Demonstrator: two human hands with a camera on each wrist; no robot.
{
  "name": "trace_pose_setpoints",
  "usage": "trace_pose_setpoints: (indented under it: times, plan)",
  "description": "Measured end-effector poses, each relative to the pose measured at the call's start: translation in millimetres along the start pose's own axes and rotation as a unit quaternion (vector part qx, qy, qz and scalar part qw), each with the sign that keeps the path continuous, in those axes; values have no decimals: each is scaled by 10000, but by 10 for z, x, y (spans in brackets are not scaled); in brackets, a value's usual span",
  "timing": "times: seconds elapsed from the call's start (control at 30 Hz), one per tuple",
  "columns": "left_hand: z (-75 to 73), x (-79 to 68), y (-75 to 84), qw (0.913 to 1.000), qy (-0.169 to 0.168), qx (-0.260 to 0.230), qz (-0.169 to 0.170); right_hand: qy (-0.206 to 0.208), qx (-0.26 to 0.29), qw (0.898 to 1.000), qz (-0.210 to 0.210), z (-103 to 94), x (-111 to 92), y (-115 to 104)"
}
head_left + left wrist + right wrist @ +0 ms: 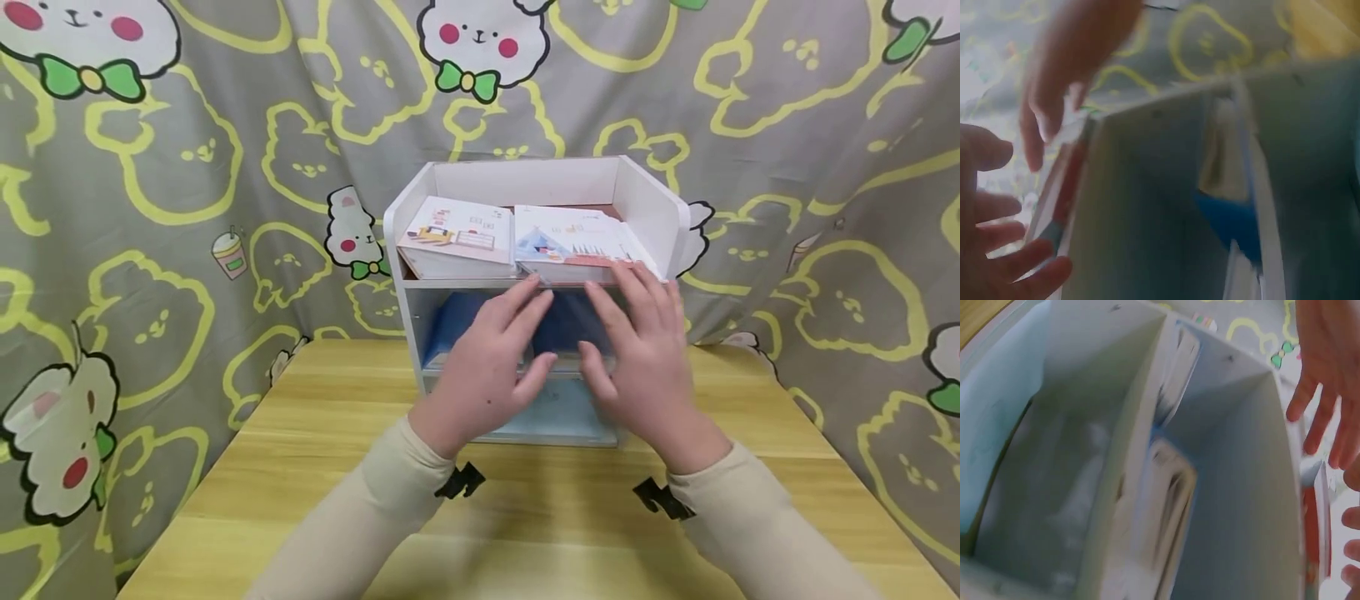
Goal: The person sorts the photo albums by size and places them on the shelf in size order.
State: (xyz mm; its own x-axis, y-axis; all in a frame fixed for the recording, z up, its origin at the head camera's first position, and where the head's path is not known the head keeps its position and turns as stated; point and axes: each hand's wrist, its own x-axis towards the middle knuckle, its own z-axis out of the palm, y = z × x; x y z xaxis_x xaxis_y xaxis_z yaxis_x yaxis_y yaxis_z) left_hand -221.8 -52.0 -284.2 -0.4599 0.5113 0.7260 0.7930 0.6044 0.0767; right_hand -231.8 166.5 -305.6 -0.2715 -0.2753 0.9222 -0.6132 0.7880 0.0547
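Note:
A small white shelf unit point(525, 179) stands on the table, with a left stack of picture books or cards point(457, 229) and a right stack point(570, 233) on top. My left hand point(487, 362) is before the top shelf's front edge, fingers extended near the gap between the stacks. My right hand point(648, 362) has its fingers spread at the right stack's front edge; whether the fingertips touch it I cannot tell. Neither hand grips anything. Behind the hands, a blue-covered book point(453, 325) lies in the middle compartment, partly hidden. The left wrist view shows the left fingers point(1019, 269) spread.
A pale blue sheet or book point(558, 412) covers the lowest compartment's floor. The wooden table point(337, 467) extends around the unit. A grey patterned curtain point(225, 150) hangs behind and on both sides. Black clips point(461, 481) show at the wrists.

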Motion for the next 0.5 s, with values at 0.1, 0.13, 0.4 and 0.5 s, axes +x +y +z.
trace_pose_setpoints:
  times: [0.1,0.13,0.4,0.5]
  plan:
    - [108,-26,-4,9915,130,1144,602,108,-62,9997,205,-39,-113,99]
    - [143,-30,-9,9883,120,1357,683,77,-93,9996,258,-46,-143,127]
    - [285,-10,-56,9804,159,1851,654,-204,-293,9989,297,-27,-238,260]
    - [314,19,-64,9805,28,1897,516,-248,-392,9984,324,-14,-243,285]
